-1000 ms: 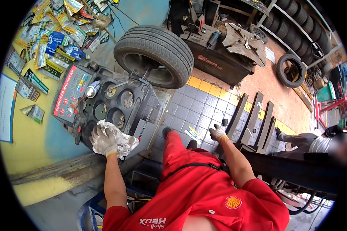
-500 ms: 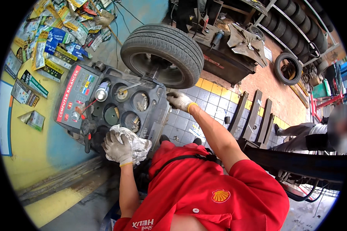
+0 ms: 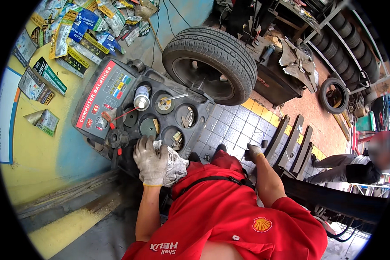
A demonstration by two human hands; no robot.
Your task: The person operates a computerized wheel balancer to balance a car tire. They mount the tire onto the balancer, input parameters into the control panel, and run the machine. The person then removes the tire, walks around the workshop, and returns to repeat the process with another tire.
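My left hand (image 3: 151, 164), in a pale, soiled work glove, is at the near edge of the wheel balancer (image 3: 128, 89). Its fingers curve around a crumpled white cloth (image 3: 176, 167), which bulges out on the thumb side. My right hand (image 3: 253, 152), also gloved, hangs to the right over the tiled floor, apart from the machine. Its fingers look dark and small here, and I cannot make out their pose. A tyre on a rim (image 3: 210, 65) is mounted upright on the balancer's shaft, beyond both hands.
On the balancer's tray lie a spray can (image 3: 141, 99) with a red straw, a metal rod (image 3: 173, 98) and several small weights (image 3: 177, 139) in round wells. Dark metal ramps (image 3: 288, 141) lie on the floor to the right. A person (image 3: 355, 162) is at the far right.
My right hand has moved from beside the balancer back toward my right side. My left hand stays by the machine with the cloth. The view has shifted, putting the machine and wheel further right.
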